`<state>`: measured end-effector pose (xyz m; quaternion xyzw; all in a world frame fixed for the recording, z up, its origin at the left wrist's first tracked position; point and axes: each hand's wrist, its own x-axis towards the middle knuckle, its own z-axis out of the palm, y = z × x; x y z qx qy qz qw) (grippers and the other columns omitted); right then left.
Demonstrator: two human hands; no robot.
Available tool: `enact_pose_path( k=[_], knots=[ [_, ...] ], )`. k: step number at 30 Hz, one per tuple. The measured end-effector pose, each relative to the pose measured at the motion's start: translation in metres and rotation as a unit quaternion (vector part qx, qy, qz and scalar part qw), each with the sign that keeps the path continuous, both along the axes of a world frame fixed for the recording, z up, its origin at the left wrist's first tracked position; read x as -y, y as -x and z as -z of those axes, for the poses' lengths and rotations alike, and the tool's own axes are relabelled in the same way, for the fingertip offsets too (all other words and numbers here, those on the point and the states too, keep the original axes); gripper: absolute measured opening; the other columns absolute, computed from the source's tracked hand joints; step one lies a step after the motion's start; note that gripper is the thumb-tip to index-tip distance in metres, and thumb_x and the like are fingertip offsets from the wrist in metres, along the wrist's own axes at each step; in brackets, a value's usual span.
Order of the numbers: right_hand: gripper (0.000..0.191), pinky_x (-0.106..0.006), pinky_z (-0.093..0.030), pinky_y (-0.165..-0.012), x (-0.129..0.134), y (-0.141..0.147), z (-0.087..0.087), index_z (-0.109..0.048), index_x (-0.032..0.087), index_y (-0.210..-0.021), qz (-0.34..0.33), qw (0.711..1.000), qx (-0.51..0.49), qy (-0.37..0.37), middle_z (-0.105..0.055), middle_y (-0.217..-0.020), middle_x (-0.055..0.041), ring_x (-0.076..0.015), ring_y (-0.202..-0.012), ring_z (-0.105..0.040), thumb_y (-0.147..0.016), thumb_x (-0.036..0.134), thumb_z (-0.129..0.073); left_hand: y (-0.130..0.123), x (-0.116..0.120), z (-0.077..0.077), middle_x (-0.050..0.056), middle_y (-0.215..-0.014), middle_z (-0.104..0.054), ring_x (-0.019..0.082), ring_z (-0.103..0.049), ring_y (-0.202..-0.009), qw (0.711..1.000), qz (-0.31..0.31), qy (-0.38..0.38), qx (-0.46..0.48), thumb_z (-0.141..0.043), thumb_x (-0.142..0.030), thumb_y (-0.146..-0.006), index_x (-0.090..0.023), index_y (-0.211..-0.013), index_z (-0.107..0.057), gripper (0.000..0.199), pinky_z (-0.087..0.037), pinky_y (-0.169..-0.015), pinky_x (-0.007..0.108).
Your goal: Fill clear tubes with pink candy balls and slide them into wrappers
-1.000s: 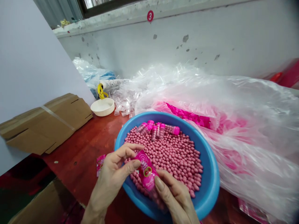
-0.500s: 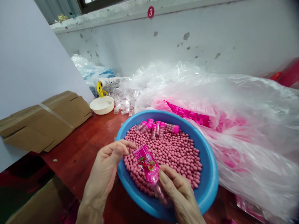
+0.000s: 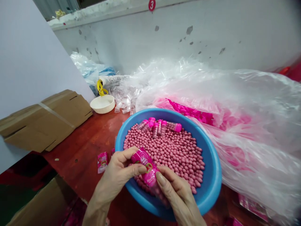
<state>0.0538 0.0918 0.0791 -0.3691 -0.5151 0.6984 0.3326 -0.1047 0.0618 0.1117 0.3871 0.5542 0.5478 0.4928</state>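
Note:
Both hands grip a pink printed wrapper (image 3: 150,176) over the near part of a blue basin (image 3: 215,175). My left hand (image 3: 119,171) pinches its upper end between thumb and fingers. At the lower end, my right hand (image 3: 175,188) holds it closed between thumb and forefinger. Through its clear lower part, darker pink balls show dimly. Pink candy balls (image 3: 178,157) fill the basin. On top of them, towards the far rim, lie several small clear tubes (image 3: 160,128) with bright pink caps and balls inside.
A pink packet (image 3: 102,162) lies on the red table (image 3: 77,157) left of the basin. Behind stand a white shallow dish (image 3: 102,105), yellow tape (image 3: 101,88) and loose clear tubes (image 3: 127,100). Flattened cardboard (image 3: 47,121) lies left; a large plastic bag (image 3: 246,125) with pink caps fills the right.
My left hand has moved right and down and closed on the wrapper's upper end; before, its fingers were beside it. The pink packet on the table has come into sight.

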Motion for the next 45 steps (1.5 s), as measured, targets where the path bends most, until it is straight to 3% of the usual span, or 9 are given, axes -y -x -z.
enact_pose_path(
  k=[5, 11, 21, 24, 28, 31, 36, 41, 45],
  knots=[
    [0.031, -0.021, -0.029, -0.050, -0.001, -0.001, -0.002, -0.071, 0.020, -0.087, -0.053, 0.997, -0.033, 0.040, -0.051, -0.059, 0.0031, -0.0090, -0.053, -0.040, -0.082, 0.048, -0.058, 0.010, -0.002, -0.007, 0.003, -0.063, -0.056, 0.016, -0.046, -0.064, 0.994, 0.099, 0.001, -0.045, -0.066, -0.029, -0.076, -0.015, -0.059, -0.070, 0.023, -0.036, -0.064, 0.026],
    [0.038, -0.019, -0.021, -0.044, -0.002, -0.001, -0.002, -0.069, 0.018, -0.082, -0.025, 0.996, -0.018, 0.079, -0.046, -0.057, 0.0043, -0.0059, -0.049, -0.034, -0.079, 0.054, -0.060, 0.009, -0.005, 0.007, -0.001, -0.063, -0.054, 0.013, -0.043, -0.061, 0.997, 0.079, -0.009, 0.021, -0.069, -0.039, -0.073, -0.016, -0.070, -0.071, 0.023, -0.036, -0.061, 0.023],
    [0.033, -0.018, -0.028, -0.047, -0.001, 0.001, -0.003, -0.069, 0.018, -0.079, -0.043, 0.995, -0.040, 0.083, -0.047, -0.057, 0.0043, -0.0062, -0.050, -0.037, -0.078, 0.051, -0.062, 0.017, -0.003, 0.002, -0.001, -0.068, -0.065, 0.011, -0.054, -0.063, 0.984, 0.168, 0.050, 0.040, -0.078, -0.021, -0.063, -0.015, -0.073, -0.073, 0.013, -0.044, -0.061, 0.020],
    [0.037, -0.017, -0.026, -0.045, 0.000, 0.000, -0.002, -0.069, 0.018, -0.079, -0.011, 0.996, -0.031, 0.083, -0.046, -0.055, 0.0048, -0.0057, -0.048, -0.035, -0.076, 0.054, -0.062, 0.015, -0.003, 0.008, 0.001, -0.069, -0.068, 0.011, -0.057, -0.063, 0.988, 0.113, 0.049, 0.089, -0.080, -0.021, -0.061, -0.015, -0.074, -0.072, 0.017, -0.045, -0.062, 0.020],
    [0.036, -0.018, -0.030, -0.044, 0.000, 0.000, 0.004, -0.070, 0.019, -0.085, 0.047, 0.999, 0.001, 0.020, -0.050, -0.057, 0.0036, -0.0077, -0.049, -0.039, -0.078, 0.053, -0.060, -0.002, -0.001, 0.016, 0.002, -0.081, -0.071, 0.014, -0.063, -0.072, 0.981, -0.064, -0.040, 0.177, -0.083, -0.025, -0.057, -0.020, -0.090, -0.069, 0.037, -0.048, -0.068, 0.022],
    [0.031, -0.020, -0.041, -0.053, 0.004, 0.002, 0.009, -0.070, 0.021, -0.094, 0.074, 0.997, 0.022, -0.031, -0.062, -0.067, 0.0012, -0.0121, -0.058, -0.052, -0.078, 0.047, -0.062, -0.025, 0.002, 0.018, 0.005, -0.083, -0.073, 0.017, -0.065, -0.072, 0.971, -0.055, -0.015, 0.231, -0.085, -0.029, -0.054, -0.018, -0.097, -0.070, 0.047, -0.050, -0.069, 0.025],
    [0.059, -0.025, -0.050, -0.076, 0.008, 0.001, 0.018, -0.055, 0.025, -0.123, 0.094, 0.992, 0.037, -0.078, -0.068, -0.108, -0.0024, -0.0198, -0.092, -0.063, -0.067, 0.026, -0.073, -0.049, 0.000, 0.020, -0.001, -0.068, -0.072, 0.010, -0.063, -0.061, 0.944, -0.135, 0.001, 0.302, -0.076, -0.019, -0.068, -0.020, -0.076, -0.073, 0.008, -0.050, -0.064, 0.020],
    [0.024, -0.022, -0.048, -0.054, 0.007, -0.003, 0.024, -0.064, 0.022, -0.103, 0.017, 0.975, 0.123, -0.184, -0.070, -0.073, -0.0008, -0.0145, -0.055, -0.060, -0.087, 0.035, -0.052, -0.048, -0.008, 0.023, 0.002, -0.073, -0.073, 0.015, -0.067, -0.070, 0.922, -0.183, -0.024, 0.339, -0.073, -0.019, -0.072, -0.018, -0.080, -0.073, 0.009, -0.052, -0.075, 0.028],
    [0.029, -0.024, -0.050, -0.062, 0.011, -0.007, 0.029, -0.066, 0.022, -0.104, 0.061, 0.951, 0.194, -0.231, -0.072, -0.084, -0.0046, -0.0189, -0.071, -0.065, -0.087, 0.042, -0.052, -0.051, -0.011, 0.024, 0.005, -0.073, -0.074, 0.017, -0.069, -0.073, 0.923, -0.148, -0.022, 0.353, -0.070, -0.020, -0.076, -0.016, -0.082, -0.073, 0.008, -0.052, -0.078, 0.031]
  ],
)
